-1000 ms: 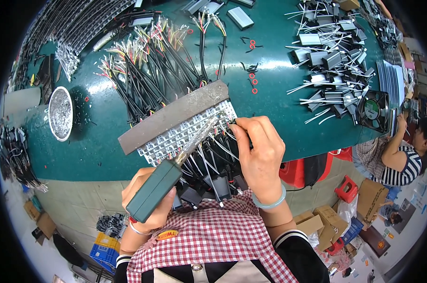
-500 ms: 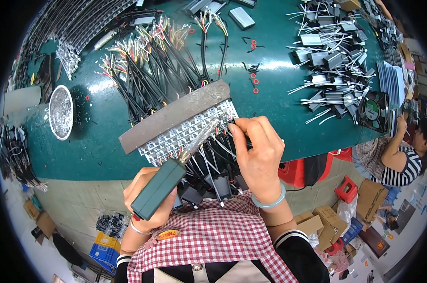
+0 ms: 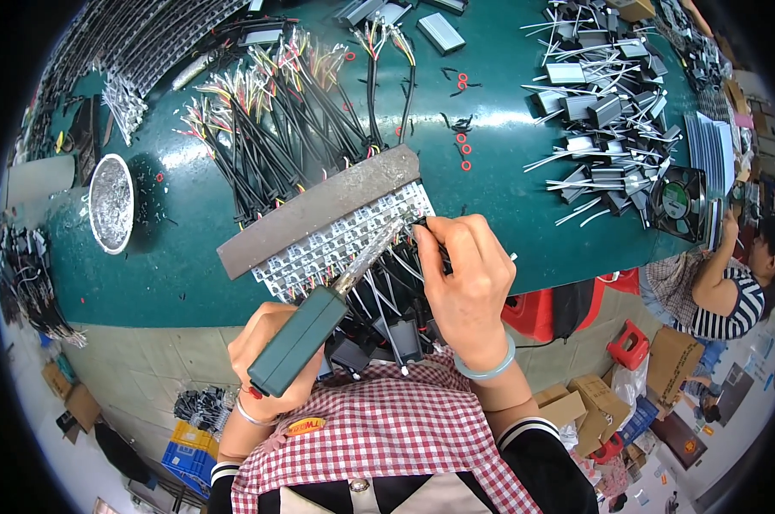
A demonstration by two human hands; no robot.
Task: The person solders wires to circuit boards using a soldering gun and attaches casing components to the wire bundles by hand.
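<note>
My left hand [image 3: 272,347] is wrapped round a green soldering gun [image 3: 297,341] whose silvery, crusted tip reaches to the right end of a row of small circuit boards [image 3: 327,244]. There my right hand [image 3: 469,278] pinches a thin black wire lead [image 3: 420,223] close to the tip; the joint itself is too small to make out. A flat brown bar [image 3: 319,210] lies across the far side of the boards. Black cables with stripped coloured ends [image 3: 276,111] fan out beyond it. On the near side hang black adapter-like boxes [image 3: 402,341] with white wires, partly under my hands.
A pale bowl [image 3: 111,206] of silvery scraps stands at left. Grey metal cases with white wires [image 3: 589,107] pile up at right, beside a black fan [image 3: 679,204]. Red rings [image 3: 466,150] lie on the green table [image 3: 507,248]. A person in a striped top [image 3: 739,295] sits at right.
The soldering gun and my left hand have shifted slightly to the right, its tip closer to the fingers of my right hand. My right hand has barely moved.
</note>
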